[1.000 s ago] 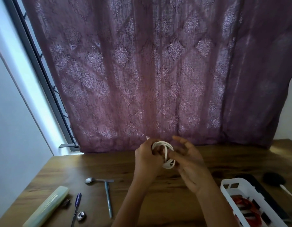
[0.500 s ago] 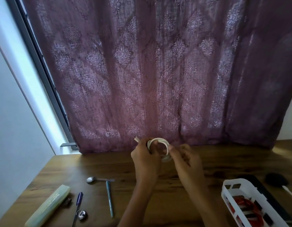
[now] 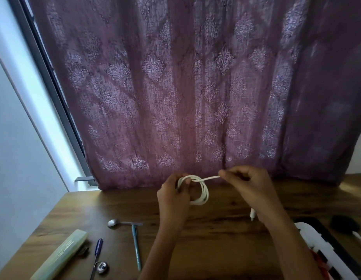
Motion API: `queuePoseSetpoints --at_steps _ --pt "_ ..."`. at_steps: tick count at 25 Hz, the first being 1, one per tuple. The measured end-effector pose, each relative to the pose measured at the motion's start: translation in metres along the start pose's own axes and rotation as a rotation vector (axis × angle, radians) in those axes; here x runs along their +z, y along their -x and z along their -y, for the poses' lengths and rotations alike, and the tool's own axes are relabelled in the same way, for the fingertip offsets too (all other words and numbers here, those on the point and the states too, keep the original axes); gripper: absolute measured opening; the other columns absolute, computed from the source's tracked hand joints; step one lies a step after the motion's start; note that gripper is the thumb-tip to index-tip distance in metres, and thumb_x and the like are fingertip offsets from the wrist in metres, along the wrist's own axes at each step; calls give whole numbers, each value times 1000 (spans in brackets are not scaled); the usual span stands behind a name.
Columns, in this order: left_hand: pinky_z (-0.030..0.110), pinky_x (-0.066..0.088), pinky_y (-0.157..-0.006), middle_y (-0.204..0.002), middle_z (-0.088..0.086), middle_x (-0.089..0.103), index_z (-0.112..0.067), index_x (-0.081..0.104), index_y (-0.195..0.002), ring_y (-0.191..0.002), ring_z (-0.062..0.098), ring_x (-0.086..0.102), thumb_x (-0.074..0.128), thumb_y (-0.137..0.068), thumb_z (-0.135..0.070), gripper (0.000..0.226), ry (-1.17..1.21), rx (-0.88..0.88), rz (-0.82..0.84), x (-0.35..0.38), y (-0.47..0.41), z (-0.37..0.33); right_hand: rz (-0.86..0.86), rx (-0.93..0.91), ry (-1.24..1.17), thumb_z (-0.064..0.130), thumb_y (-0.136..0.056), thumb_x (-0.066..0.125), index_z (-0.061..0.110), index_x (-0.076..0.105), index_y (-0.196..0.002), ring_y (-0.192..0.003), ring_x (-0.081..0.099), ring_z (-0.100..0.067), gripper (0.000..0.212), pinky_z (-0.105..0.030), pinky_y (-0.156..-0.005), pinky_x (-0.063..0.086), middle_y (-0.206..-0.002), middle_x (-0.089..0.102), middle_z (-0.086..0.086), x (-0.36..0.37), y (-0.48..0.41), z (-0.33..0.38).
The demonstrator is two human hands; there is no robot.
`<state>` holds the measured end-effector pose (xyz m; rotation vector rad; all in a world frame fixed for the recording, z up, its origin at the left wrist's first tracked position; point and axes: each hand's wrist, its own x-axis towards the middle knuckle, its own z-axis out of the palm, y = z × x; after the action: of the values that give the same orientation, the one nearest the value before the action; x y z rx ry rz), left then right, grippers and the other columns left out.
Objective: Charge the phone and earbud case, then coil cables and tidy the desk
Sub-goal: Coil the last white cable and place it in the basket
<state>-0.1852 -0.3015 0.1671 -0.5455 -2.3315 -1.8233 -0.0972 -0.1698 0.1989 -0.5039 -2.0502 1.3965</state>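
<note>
A white cable (image 3: 204,191) is wound into a small coil, held above the wooden desk (image 3: 216,229) in front of the curtain. My left hand (image 3: 173,201) grips the left side of the coil. My right hand (image 3: 248,188) pinches a loose strand that runs from the top of the coil to the right and is drawn taut. A white plug end (image 3: 252,214) hangs below my right wrist.
A spoon (image 3: 119,222), a teal pen (image 3: 136,246), a blue pen (image 3: 97,251), a pale green case (image 3: 60,257) and a small metal object (image 3: 101,267) lie at the left. A white basket (image 3: 317,245) with red items sits at the right, beside a black round object (image 3: 344,224).
My right hand has moved away from the coil to the right, pulling a strand of cable out taut. The coil stays in my left hand, and the plug end now hangs free.
</note>
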Motion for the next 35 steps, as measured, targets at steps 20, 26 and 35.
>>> queuePoseSetpoints --at_steps 20,26,35 --pt "6 38 -55 -61 -13 58 -13 67 -83 -61 -12 56 53 -92 -17 16 -96 199 276 -2 4 -11 -27 243 -518 11 -88 57 10 68 -83 -77 63 -20 13 -36 -71 51 -82 71 -10 33 4 -32" --pt "0 35 -55 -58 -21 54 -10 72 -85 -61 -18 55 57 -90 -18 17 -56 180 -18 5 9 -10 -137 92 -373 -8 -82 58 15 68 -78 -69 67 -8 25 -13 -60 50 -72 73 1 52 18 -29" --pt "0 37 -56 -54 -23 52 -15 73 -84 -63 -17 56 64 -85 -23 13 -77 240 -128 5 14 -3 169 277 -487 22 -75 70 9 74 -86 -85 67 -23 17 -36 -76 50 -85 74 -9 45 26 -18"
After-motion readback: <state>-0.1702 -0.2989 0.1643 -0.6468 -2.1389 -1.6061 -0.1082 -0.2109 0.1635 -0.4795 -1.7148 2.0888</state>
